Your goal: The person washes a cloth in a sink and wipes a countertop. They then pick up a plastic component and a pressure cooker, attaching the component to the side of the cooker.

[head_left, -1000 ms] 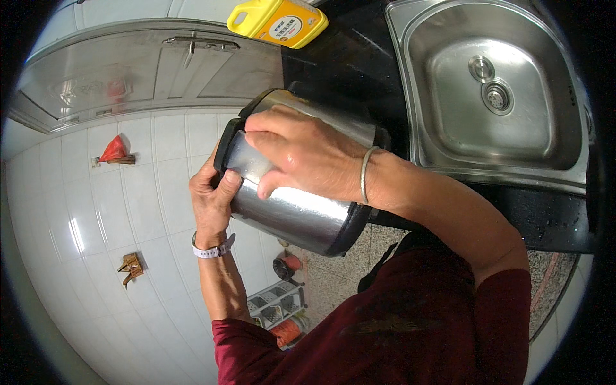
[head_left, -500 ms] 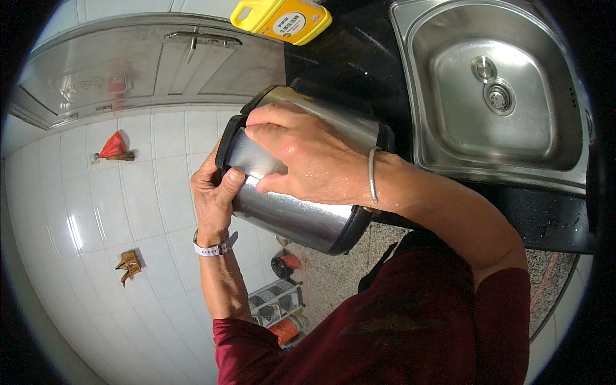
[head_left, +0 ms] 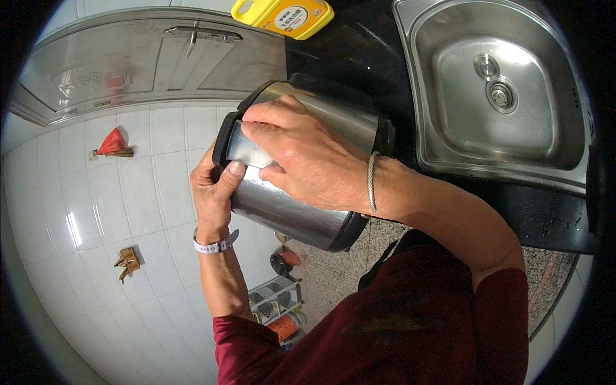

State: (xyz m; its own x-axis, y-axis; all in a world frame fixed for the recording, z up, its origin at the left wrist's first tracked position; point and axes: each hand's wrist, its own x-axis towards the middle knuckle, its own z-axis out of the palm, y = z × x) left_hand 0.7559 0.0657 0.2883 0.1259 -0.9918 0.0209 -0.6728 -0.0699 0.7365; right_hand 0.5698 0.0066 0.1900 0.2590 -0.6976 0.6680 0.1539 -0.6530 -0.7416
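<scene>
Left: tiled wall (head_left: 70,212) carries a red bag (head_left: 111,142) and, below, a small brown wooden item (head_left: 127,263). Left hand (head_left: 215,186), strapped watch (head_left: 216,244) at wrist: clamped on the black-rimmed end of the steel container (head_left: 292,208), thumb on the near side, remaining fingers mostly hidden behind the rim.

Centre: container tipped on its side, beside the worktop (head_left: 346,42); contact with it not visible. Right hand (head_left: 311,157) lies over the pale panel (head_left: 247,153) near that same end. Its thumb and index finger stand apart; cannot tell whether anything is held under the palm.

Change, last second: right thumb drawn up closer to the index finger; left grip and container tilt about the same. Judgement: small adjustment by the right hand, contact kept on one patch, left hand steadying.

Farther right: yellow jug (head_left: 308,19) on the worktop, then the steel sink (head_left: 459,138).
</scene>
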